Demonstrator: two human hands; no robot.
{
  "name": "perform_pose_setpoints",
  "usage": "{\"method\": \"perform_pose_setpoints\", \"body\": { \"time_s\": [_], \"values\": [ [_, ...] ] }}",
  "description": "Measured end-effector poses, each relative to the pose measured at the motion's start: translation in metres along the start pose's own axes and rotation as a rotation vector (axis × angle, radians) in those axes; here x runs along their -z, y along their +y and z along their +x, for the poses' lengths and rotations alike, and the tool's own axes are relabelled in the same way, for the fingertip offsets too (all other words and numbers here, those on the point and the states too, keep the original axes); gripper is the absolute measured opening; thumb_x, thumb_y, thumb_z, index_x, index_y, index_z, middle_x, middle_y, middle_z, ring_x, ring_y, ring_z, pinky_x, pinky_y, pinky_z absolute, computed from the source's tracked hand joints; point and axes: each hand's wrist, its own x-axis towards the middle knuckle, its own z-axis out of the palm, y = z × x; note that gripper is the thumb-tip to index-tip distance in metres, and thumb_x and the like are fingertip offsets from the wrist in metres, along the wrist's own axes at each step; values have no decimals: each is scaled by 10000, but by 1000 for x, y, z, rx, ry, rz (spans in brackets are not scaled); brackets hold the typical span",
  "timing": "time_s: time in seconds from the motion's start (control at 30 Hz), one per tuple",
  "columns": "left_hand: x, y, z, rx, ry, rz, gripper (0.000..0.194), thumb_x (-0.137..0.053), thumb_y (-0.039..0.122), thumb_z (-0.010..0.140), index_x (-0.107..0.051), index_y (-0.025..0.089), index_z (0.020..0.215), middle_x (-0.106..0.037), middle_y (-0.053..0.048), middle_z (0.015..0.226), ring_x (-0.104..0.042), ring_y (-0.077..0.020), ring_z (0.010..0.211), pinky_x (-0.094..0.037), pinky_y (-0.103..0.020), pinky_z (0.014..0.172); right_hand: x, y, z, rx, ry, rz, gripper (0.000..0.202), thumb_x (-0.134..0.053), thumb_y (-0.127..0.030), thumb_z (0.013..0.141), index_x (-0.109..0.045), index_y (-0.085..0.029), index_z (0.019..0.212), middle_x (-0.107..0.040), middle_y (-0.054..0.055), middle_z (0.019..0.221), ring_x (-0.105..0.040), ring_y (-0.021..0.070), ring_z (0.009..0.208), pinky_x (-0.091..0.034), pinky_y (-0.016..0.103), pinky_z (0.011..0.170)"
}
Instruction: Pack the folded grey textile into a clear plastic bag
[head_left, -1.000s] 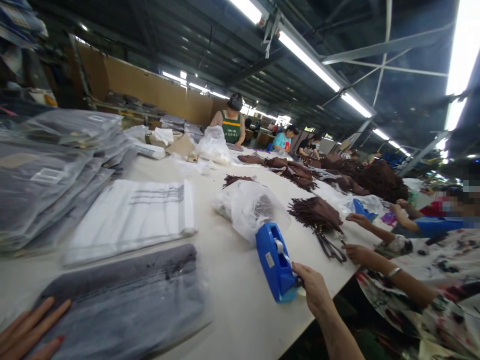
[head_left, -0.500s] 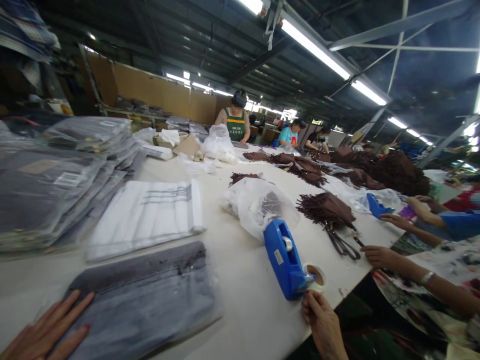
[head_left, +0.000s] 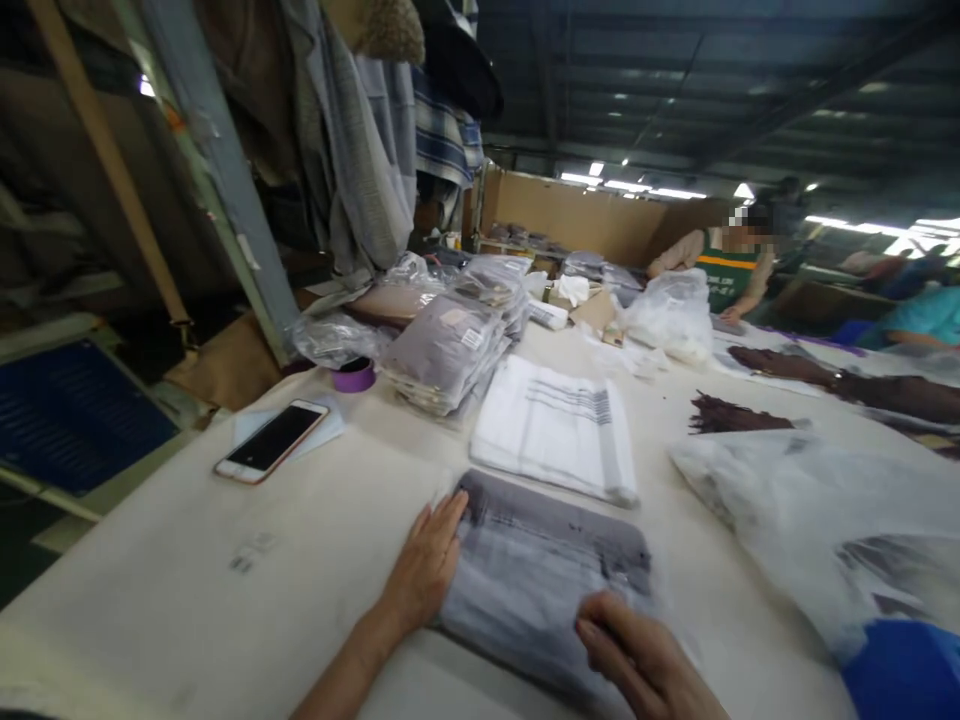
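A folded grey textile in a clear plastic bag (head_left: 525,580) lies flat on the table in front of me. My left hand (head_left: 429,560) rests flat along its left edge, fingers stretched out and fingertips near the upper left corner. Over the lower right part of the bag is my right hand (head_left: 634,650), with thumb and fingers pinched. It comes from the tape end of the blue dispenser; the clear tape in it is too thin to make out. Just beyond the bag lies a folded white cloth with grey stripes (head_left: 551,425).
A phone (head_left: 271,440) and a purple tape roll (head_left: 352,375) lie at left, beside stacked bagged textiles (head_left: 450,345). At right are a crumpled plastic bag (head_left: 780,490) and the blue tape dispenser (head_left: 904,665). A co-worker (head_left: 731,260) stands across the table.
My right hand has left the tape dispenser and come left over the bagged grey textile. My left hand stays at the bag's left side. The view has swung left.
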Motion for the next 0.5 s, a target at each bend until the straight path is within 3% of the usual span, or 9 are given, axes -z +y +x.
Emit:
{"method": "perform_pose_setpoints", "body": {
  "time_s": [0.1,0.23,0.37,0.5],
  "values": [
    [-5,-4,-4,-15,38,-44,544,-239,104,858,-226,106,1402,-311,-86,1454,-242,-177,1354,-208,-438,1134,-4,-42,73,128,-173,-255,246,-371,-332,883,-528,-210,740,-574,-25,657,-502,105,595,-351,207,560],
    [-10,-6,-4,-46,91,-75,579,-254,69,841,-182,124,1413,-305,-74,1462,-228,-166,1359,-215,-436,1137,-28,-47,136,140,-268,-441,137,-511,-208,799,-577,-196,680,-590,-18,626,-496,109,583,-314,219,551],
    [-10,-4,-4,-40,101,-79,640,-284,30,789,-188,132,1413,-320,-71,1457,-234,-172,1358,-221,-441,1137,-41,-35,169,61,-255,-575,141,-687,-231,656,-585,-200,564,-587,-8,571,-511,132,568,-289,235,521],
    [-6,-1,-4,-27,78,-91,656,-298,21,764,-216,122,1406,-331,-82,1449,-250,-188,1353,-230,-455,1132,-20,-20,181,-59,-139,-643,286,-790,-388,513,-606,-195,617,-594,0,578,-525,150,549,-284,236,471]
  ]
}}
